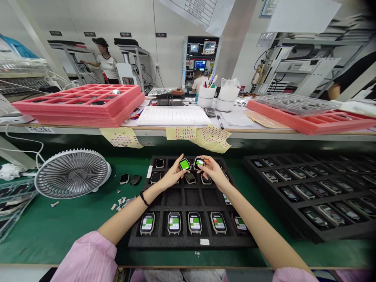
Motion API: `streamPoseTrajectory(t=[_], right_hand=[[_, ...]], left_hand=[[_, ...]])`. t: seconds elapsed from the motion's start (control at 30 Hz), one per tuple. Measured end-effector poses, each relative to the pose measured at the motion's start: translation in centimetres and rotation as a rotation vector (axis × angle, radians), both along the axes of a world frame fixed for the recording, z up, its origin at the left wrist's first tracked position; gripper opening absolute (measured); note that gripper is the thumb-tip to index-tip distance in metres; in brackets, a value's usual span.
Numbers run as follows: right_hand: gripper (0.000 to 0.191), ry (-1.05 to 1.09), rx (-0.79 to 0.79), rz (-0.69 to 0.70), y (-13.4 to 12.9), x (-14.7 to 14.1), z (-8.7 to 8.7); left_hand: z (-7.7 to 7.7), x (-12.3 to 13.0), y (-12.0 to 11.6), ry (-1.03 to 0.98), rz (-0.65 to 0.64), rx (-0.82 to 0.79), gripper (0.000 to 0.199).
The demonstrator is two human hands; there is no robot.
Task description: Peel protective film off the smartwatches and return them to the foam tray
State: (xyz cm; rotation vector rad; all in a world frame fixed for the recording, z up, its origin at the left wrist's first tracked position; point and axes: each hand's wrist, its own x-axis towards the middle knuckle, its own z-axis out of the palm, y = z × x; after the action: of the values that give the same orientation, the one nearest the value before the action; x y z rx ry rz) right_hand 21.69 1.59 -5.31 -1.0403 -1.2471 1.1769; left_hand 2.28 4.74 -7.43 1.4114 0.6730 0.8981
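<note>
Two hands busy: left hand (173, 175) pinching green-screened smartwatch (185, 164), right hand (213, 172) gripping second smartwatch (199, 163), apparently above black foam tray (190, 243), whose slots keep watches separated.

The orange bit (207, 159) poking out past the right hand (213, 172) is mostly hidden, maybe a tool tip, hard to say. Text on the smartwatch screens (147, 223) is way too tiny to read, and the person at the right edge (346, 74) gets cut off.
</note>
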Motion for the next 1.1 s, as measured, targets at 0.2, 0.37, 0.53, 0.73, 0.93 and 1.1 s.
streamPoseTrajectory(t=[0.2, 0.37, 0.53, 0.73, 0.93, 1.1], right_hand=[[0.044, 0.012, -0.027, -0.027, -0.3, 0.1, 0.4], [0.038, 0.023, -0.034, -0.042, -0.4, 0.1, 0.6], [0.032, 0.012, -0.074, 0.008, -0.5, -0.1, 0.5], [0.03, -0.054, -0.126, 0.101, -0.6, -0.8, 0.0], [0.043, -0.115, -0.073, 0.157, -1.1, -1.5, -0.9], [0.057, -0.138, -0.056, 0.178, -1.1, -1.5, -2.5]], left_hand=[[0.5, -0.1, -0.2, 0.021, 0.013, -0.006, 0.082], [0.3, -0.1, 0.0, 0.048, 0.039, 0.056, 0.077], [0.4, -0.1, -0.6, 0.166, 0.024, 0.313, 0.068], [1.7, -0.2, -1.4, 0.354, 0.117, 0.667, 0.042], [2.0, -0.4, -1.7, 0.535, 0.104, 0.833, 0.045], [2.0, -0.7, -2.9, 0.782, 0.138, 0.906, 0.054]])
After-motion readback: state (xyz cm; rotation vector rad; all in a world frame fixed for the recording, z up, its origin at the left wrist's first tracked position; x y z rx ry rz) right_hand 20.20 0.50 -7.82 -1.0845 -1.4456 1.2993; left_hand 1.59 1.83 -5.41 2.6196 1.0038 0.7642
